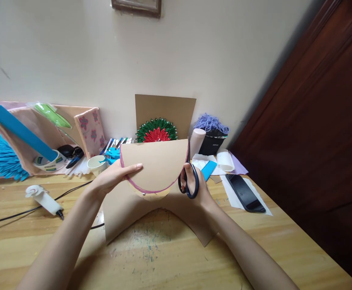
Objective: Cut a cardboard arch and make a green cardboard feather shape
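A cardboard piece with a straight top edge and a curved, purple-marked lower edge is held up above the table. My left hand pinches its left side, thumb on the front face. My right hand has its fingers through the handles of dark scissors. The scissor blades point upward along the right edge of the piece. Below lies a larger cardboard sheet with a curved cut-out on its near side.
A white glue gun with a black cable lies at left. A phone rests on paper at right. Along the wall stand a pink fabric box, a white cup, a red-green flower and a black box with purple yarn.
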A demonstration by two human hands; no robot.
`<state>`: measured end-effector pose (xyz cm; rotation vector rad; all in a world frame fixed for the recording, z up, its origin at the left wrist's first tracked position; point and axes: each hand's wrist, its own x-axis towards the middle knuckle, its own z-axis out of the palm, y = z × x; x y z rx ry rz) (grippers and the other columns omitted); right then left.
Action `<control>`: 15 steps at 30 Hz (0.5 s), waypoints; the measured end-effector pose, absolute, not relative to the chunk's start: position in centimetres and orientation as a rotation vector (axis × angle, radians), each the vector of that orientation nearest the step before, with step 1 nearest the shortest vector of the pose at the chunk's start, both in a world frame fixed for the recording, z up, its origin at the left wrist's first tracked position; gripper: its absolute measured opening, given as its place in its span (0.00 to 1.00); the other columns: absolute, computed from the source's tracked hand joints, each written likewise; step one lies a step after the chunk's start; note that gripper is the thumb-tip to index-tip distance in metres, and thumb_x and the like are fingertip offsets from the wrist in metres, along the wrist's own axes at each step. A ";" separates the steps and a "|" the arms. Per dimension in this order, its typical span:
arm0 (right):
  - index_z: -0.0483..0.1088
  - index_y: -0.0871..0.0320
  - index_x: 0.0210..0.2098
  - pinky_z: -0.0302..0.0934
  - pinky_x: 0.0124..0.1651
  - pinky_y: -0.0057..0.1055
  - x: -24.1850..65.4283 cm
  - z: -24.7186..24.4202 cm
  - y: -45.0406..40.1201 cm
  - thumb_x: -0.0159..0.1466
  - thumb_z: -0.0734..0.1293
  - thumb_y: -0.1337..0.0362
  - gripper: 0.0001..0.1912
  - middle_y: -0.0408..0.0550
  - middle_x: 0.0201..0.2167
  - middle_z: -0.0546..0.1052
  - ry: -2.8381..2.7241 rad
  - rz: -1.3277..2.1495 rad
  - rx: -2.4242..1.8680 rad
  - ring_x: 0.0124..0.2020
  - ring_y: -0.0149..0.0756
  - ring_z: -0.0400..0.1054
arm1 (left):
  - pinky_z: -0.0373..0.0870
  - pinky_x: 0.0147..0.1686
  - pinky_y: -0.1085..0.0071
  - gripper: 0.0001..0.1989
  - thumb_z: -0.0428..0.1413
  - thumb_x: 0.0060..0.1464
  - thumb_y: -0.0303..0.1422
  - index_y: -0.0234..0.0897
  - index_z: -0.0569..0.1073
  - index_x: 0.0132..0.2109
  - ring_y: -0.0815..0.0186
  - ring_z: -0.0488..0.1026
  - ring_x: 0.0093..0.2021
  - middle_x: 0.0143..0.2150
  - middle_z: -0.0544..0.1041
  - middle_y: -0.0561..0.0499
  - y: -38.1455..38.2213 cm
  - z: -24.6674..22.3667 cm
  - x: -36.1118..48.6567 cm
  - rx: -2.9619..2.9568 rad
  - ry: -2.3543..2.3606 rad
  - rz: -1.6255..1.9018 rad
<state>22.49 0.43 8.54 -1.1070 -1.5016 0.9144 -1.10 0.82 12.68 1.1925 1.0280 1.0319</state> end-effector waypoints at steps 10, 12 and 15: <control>0.56 0.56 0.18 0.51 0.12 0.24 22.4 8.5 1.3 0.51 0.53 0.31 0.32 0.37 0.08 0.57 -1.297 1.113 -1.048 0.09 0.27 0.54 | 0.73 0.46 0.70 0.24 0.64 0.42 0.35 0.37 0.73 0.48 0.58 0.73 0.48 0.48 0.77 0.45 0.9 12.7 -1.3 1.115 1.057 1.085; 0.58 0.56 0.21 0.54 0.13 0.25 22.4 8.8 1.6 0.47 0.55 0.29 0.33 0.37 0.09 0.58 -1.171 1.228 -0.981 0.09 0.27 0.55 | 0.72 0.47 0.70 0.23 0.63 0.44 0.36 0.38 0.72 0.49 0.59 0.72 0.49 0.48 0.76 0.46 1.1 12.5 -0.7 1.089 1.041 1.165; 0.63 0.57 0.26 0.62 0.20 0.27 22.4 9.4 1.6 0.48 0.62 0.34 0.30 0.38 0.14 0.64 -1.095 1.331 -0.871 0.15 0.29 0.62 | 0.71 0.49 0.68 0.22 0.59 0.49 0.37 0.39 0.70 0.52 0.60 0.70 0.52 0.51 0.74 0.47 1.2 11.9 0.7 1.035 0.974 1.302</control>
